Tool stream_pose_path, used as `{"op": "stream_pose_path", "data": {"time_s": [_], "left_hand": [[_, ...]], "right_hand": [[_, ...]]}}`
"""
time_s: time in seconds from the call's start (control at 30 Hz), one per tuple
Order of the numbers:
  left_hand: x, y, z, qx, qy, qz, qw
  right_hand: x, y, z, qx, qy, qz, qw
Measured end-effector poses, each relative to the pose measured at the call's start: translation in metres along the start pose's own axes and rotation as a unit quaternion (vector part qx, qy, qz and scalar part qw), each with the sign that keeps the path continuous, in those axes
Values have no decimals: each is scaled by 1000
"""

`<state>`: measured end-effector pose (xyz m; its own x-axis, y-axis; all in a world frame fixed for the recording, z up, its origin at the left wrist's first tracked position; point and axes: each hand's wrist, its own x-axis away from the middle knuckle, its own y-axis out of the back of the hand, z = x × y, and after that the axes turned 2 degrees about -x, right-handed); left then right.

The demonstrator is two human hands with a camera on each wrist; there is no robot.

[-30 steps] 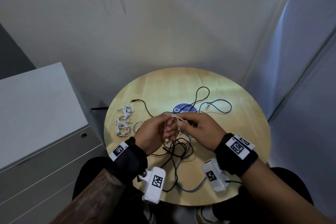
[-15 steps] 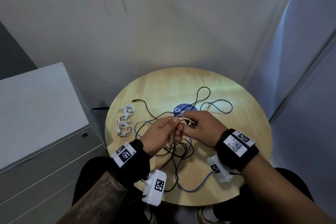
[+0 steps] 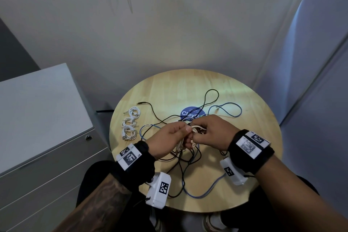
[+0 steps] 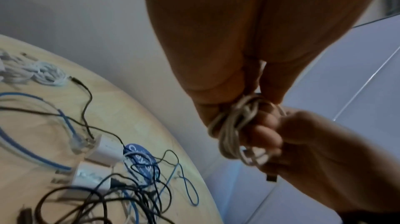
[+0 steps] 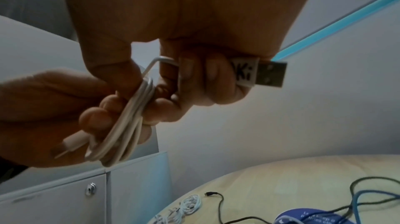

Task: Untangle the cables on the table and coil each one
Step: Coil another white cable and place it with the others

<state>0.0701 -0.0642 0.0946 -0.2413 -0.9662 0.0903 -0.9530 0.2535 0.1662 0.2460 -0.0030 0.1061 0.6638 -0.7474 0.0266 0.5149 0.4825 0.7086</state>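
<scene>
My left grip [image 3: 169, 140] holds the bundled white cable [image 5: 127, 121] above the near middle of the worktop [image 3: 244, 156], while my right grip [image 3: 211, 133] pinches its USB plug [image 5: 259, 71]. Three coiled white cables [image 3: 130, 124] lie at the left; black and blue cables [image 3: 190, 165] sprawl tangled beneath my hands.

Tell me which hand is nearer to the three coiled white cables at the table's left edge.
Left. The left hand is over the tangle at the table's middle, just right of the coiled white cables; the right hand is farther right, beyond the left.
</scene>
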Motion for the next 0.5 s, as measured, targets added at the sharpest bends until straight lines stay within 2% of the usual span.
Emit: {"op": "stream_pose_path", "data": {"time_s": [0.1,0.17,0.27,0.43,0.5], "left_hand": [[-3,-1,5,-26,0,-32,999],[-5,3,11,44,13,-19,999],[-7,4,11,186,60,-24,980],[-20,16,13,142,73,-138,978],[-23,21,12,144,76,-162,973]], "right_hand": [[-3,3,3,42,-2,4,999],[-5,2,4,74,-4,-1,997],[-9,-3,2,107,1,-19,994],[-12,-17,-15,-19,40,-80,996],[-14,-20,-21,27,64,-101,993]]}}
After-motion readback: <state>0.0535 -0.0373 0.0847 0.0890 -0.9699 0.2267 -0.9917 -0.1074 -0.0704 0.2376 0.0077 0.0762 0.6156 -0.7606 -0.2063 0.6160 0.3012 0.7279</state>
